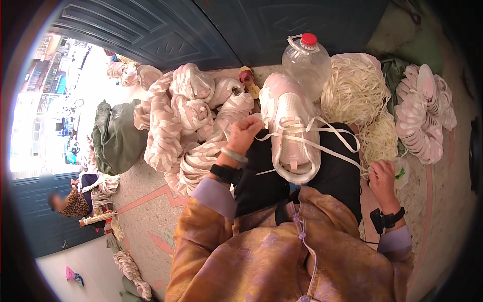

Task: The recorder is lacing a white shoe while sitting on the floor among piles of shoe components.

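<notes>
A pale pink and white sneaker (293, 151) lies over my lap, its toe pointing away from me and its heel opening nearest me. White shoelace (336, 149) crosses the lower eyelets and runs out in loose loops to the right. Just left of the shoe, my left hand (244, 135) is closed, fingertips pinched on a length of lace that leads to the eyelets. Out past my right knee, my right hand (383, 182) is closed at the far end of the lace; its fingers partly hide the tip.
Bundled shoe parts (193, 113) pile up on the left beside a green sack (116, 136). Beyond the shoe stands a clear plastic jug (304, 63) with a red cap. Heaps of pale laces (354, 88) and fanned shoe parts (422, 113) lie right. Another person (75, 201) sits far left.
</notes>
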Demonstrator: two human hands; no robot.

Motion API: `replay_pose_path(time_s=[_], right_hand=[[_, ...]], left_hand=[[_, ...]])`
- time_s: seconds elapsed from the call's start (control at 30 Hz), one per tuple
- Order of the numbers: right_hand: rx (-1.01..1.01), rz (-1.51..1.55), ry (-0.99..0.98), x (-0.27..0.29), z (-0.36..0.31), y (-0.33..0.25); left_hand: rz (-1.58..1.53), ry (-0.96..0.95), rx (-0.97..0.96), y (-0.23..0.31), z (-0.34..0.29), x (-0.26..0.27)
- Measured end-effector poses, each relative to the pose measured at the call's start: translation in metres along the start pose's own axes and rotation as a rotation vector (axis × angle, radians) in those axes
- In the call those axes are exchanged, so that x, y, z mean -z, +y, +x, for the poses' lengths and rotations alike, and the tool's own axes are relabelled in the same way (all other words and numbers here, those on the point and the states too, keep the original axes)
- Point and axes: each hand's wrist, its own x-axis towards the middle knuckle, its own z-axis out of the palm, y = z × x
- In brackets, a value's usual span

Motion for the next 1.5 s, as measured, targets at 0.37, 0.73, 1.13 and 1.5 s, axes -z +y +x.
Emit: replay_pose_path(time_s=[0.37, 0.73, 1.13, 1.5], right_hand=[[0.342, 0.333, 0.1, -0.019, 0.093, -0.101], [0.254, 0.226, 0.078, -0.032, 0.088, -0.11], [0.162, 0.433, 0.02, -0.032, 0.079, -0.112], [0.046, 0.632, -0.076, -0.003, 0.064, -0.093]], left_hand=[[-0.674, -0.379, -0.128, 0.044, -0.02, 0.015], [-0.619, -0.32, -0.106, 0.035, -0.017, 0.019], [-0.579, -0.214, -0.063, 0.026, -0.021, 0.019], [-0.507, -0.166, 0.015, 0.023, -0.023, 0.012]])
